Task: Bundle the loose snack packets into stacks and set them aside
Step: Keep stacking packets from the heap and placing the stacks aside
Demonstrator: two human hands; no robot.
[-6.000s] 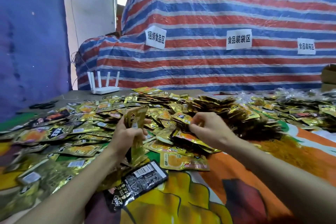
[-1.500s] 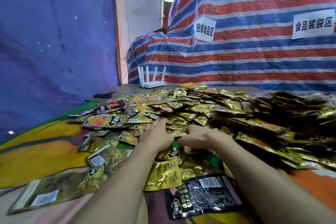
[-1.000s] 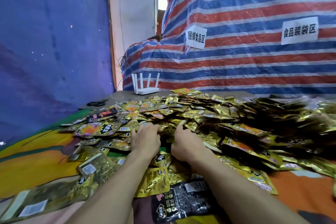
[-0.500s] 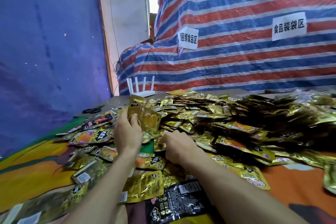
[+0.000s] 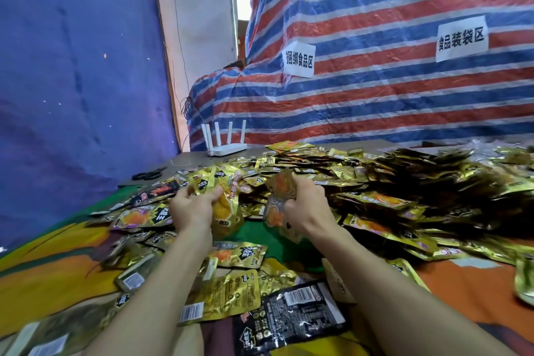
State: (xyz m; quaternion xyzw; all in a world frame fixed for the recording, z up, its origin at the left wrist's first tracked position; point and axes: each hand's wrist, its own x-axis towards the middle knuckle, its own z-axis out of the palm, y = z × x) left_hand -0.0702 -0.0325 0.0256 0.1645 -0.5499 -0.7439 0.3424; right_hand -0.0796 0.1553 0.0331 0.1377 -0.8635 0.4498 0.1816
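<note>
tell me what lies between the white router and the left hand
Head view: bare grey tabletop, then scattered gold foil snack packets, between the white four-antenna router and the left hand.

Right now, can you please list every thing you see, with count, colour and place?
loose packets: too many to count, mostly gold, heaped across the table
black packet: one, black, nearest, between the forearms
router: one, white, far table edge
scissors: one pair, black, far left of table
paper signs: two, white, on the striped sheet
striped sheet: one, red, blue, white, behind the table
blue cloth: one, blue, left side
table cover: one, orange, yellow, green, under the packets
left hand grip: one, holds a gold bunch
right hand grip: one, holds a second gold bunch
</note>
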